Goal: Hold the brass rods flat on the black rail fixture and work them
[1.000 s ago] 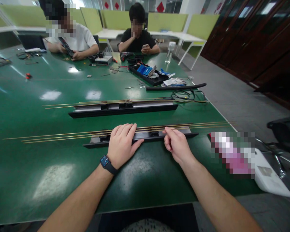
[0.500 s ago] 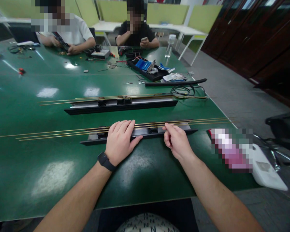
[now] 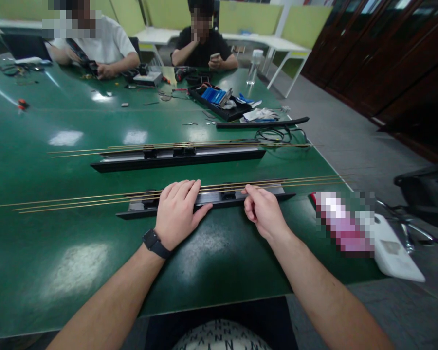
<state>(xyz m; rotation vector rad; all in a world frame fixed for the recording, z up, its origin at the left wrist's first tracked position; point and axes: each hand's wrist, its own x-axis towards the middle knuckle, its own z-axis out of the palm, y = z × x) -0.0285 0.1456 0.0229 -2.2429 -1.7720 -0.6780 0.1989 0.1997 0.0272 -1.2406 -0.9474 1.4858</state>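
Observation:
My left hand (image 3: 177, 209) lies across the near black rail (image 3: 219, 200), fingers stretched over its top and thumb apart along the front edge. Thin brass-coloured rods (image 3: 76, 203) run lengthwise over this rail, pass by the left fingers and stick out well beyond both ends. Farther right, my right hand (image 3: 264, 210) is closed, its index fingertip at the rods and its other fingers curled in. Whatever may be in its grasp is hidden. Between the hands a black block (image 3: 228, 191) sits in the rail's grey channel.
Behind lies a second black rail (image 3: 182, 159) with similar rods on top. Farther back are a black strip (image 3: 263, 123), coiled cable (image 3: 275, 136), a black tray (image 3: 229, 113) and a clear bottle (image 3: 253, 68). A white object (image 3: 396, 253) overhangs the right edge. Two people sit across the table.
The whole view has shifted slightly, so things appear a little farther left. Both hands keep nearly the same place and pose on the near rail.

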